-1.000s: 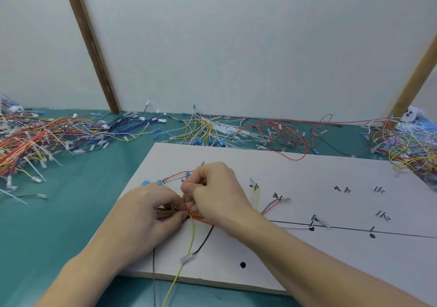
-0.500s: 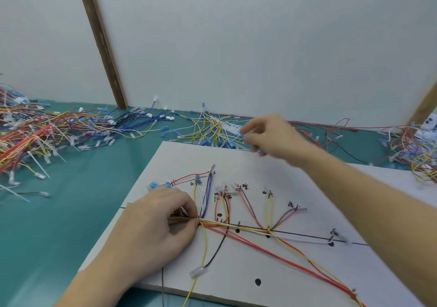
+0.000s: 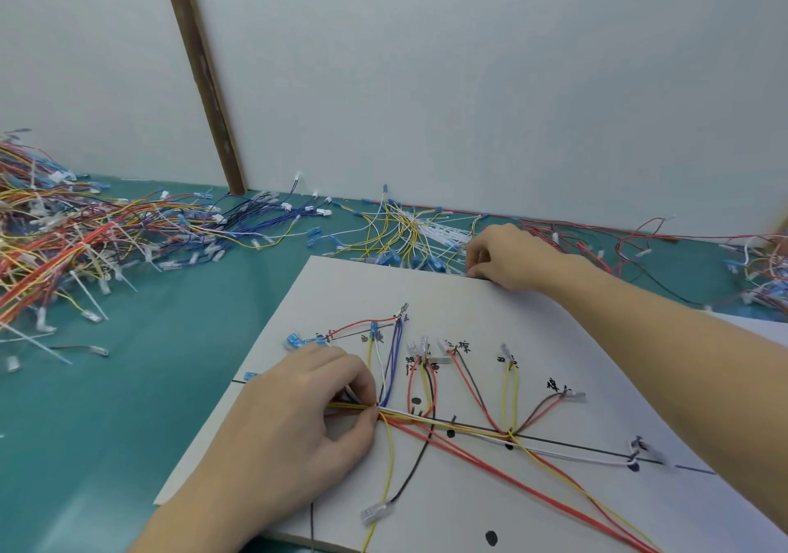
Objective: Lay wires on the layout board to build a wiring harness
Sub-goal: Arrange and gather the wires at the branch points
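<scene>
The white layout board (image 3: 490,309) lies on the teal table, marked with black lines, dots and labels. Several wires in red, yellow, black, white and blue (image 3: 452,420) are laid along its main line and fan out to labelled branch ends. My left hand (image 3: 298,416) pinches the wire bundle at its left end and holds it down on the board. My right hand (image 3: 507,254) is at the board's far edge, its fingers curled down into the pile of yellow and white wires (image 3: 409,233); what its fingertips hold is hidden.
A large heap of mixed wires (image 3: 64,245) covers the table's left side. Blue wires (image 3: 264,215) lie behind the board, red wires (image 3: 597,241) at the back right, more at the far right edge (image 3: 763,279). White wall panels and a wooden post (image 3: 200,79) stand behind.
My right hand has left the bundle by my left hand and reached out to the yellow and white wire pile beyond the board. My left hand has kept its pinch on the bundle.
</scene>
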`<move>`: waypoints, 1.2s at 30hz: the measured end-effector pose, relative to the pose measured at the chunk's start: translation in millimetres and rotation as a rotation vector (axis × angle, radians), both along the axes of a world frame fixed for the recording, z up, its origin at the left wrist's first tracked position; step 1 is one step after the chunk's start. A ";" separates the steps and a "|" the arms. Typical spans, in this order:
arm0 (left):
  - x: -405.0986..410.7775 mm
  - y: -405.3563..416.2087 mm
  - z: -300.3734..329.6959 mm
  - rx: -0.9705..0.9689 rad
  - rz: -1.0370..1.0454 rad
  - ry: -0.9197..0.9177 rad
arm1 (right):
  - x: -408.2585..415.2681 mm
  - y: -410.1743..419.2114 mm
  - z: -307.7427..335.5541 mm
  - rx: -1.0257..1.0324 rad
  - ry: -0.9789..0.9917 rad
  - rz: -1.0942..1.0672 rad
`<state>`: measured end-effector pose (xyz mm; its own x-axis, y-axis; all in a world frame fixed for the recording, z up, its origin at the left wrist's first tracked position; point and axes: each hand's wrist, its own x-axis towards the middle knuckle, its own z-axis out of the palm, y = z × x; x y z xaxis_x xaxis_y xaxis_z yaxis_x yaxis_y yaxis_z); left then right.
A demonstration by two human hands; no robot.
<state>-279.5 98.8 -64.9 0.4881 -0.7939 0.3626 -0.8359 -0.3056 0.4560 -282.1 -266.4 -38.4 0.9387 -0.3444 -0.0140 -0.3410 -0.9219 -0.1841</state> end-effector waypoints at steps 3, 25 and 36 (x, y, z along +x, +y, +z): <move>-0.8 -0.8 -0.6 -0.004 0.005 0.000 | 2.7 2.7 3.1 -0.077 0.108 0.034; -1.1 -0.8 -1.1 -0.053 0.007 -0.006 | -44.0 6.5 85.1 -0.206 -0.082 -0.180; -27.3 -39.5 40.1 -0.503 -0.096 0.853 | -166.1 139.2 41.2 1.043 -0.343 -0.121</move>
